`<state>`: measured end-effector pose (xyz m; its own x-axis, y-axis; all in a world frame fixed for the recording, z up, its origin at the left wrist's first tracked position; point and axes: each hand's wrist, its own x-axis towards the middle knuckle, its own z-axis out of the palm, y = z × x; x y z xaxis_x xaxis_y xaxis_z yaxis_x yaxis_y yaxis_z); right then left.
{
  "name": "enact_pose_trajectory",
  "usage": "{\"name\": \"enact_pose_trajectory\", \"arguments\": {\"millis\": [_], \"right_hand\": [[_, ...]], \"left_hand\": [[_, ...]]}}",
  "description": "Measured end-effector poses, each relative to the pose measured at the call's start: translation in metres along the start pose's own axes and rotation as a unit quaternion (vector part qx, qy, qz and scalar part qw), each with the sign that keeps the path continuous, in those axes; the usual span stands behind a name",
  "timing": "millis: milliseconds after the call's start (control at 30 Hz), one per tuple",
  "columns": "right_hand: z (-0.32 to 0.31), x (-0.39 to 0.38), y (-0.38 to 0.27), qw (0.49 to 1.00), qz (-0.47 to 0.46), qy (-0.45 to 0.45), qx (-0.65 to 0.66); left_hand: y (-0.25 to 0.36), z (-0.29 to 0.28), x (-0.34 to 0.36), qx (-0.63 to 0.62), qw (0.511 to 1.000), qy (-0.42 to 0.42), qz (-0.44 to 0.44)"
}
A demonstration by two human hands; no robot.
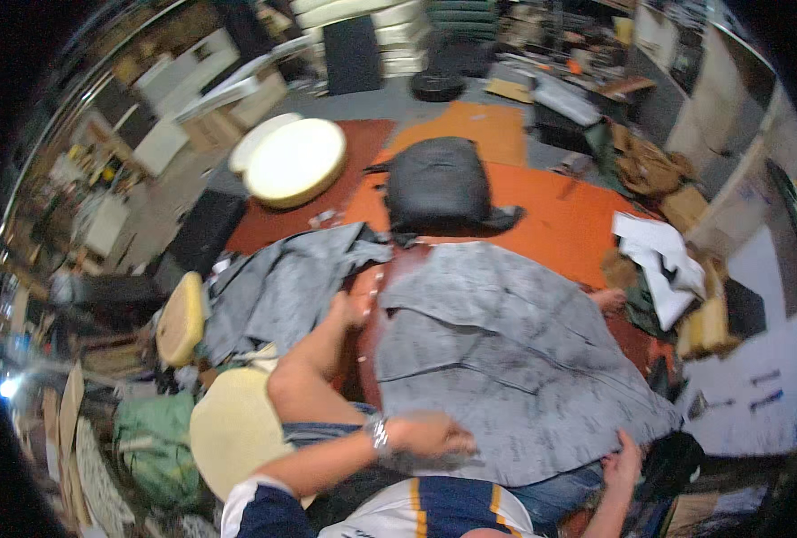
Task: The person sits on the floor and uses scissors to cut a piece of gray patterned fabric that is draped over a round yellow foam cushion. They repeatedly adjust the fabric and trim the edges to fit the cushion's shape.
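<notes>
A large sheet of grey fabric (497,359) with a faint dark pattern lies spread over my lap and the floor ahead, creased and folded in places. My left hand (430,435), with a silver bracelet at the wrist, is closed above the fabric's near left part; what its fingers hold, if anything, is blurred. At the near right edge my right hand (624,462) pinches the cloth between thumb and fingers. My bare left leg (313,363) is bent beside the sheet. A second piece of grey fabric (282,287) lies crumpled to the left.
Ahead, a black padded piece (439,184) rests on an orange sheet (551,197). Round cream foam pads (295,163) lie beyond to the left, another foam disc (237,430) by my leg. White cloth (663,264) and tools (764,399) are on the right. A green bundle (161,448) sits left.
</notes>
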<state>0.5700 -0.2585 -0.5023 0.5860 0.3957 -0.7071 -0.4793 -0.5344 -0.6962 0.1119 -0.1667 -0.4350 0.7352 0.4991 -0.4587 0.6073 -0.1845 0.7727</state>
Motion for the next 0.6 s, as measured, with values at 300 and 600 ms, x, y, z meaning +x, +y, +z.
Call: {"name": "enact_pose_trajectory", "arguments": {"millis": [300,600], "right_hand": [[-0.043,0.071,0.033,0.991,-0.063,-0.078,0.087],[-0.055,0.102,0.024,0.930,-0.265,-0.238,-0.096]], "left_hand": [[-0.221,-0.229,-0.031,0.203,0.814,0.361,-0.407],[-0.362,-0.245,-0.060,0.064,0.722,0.418,-0.548]]}}
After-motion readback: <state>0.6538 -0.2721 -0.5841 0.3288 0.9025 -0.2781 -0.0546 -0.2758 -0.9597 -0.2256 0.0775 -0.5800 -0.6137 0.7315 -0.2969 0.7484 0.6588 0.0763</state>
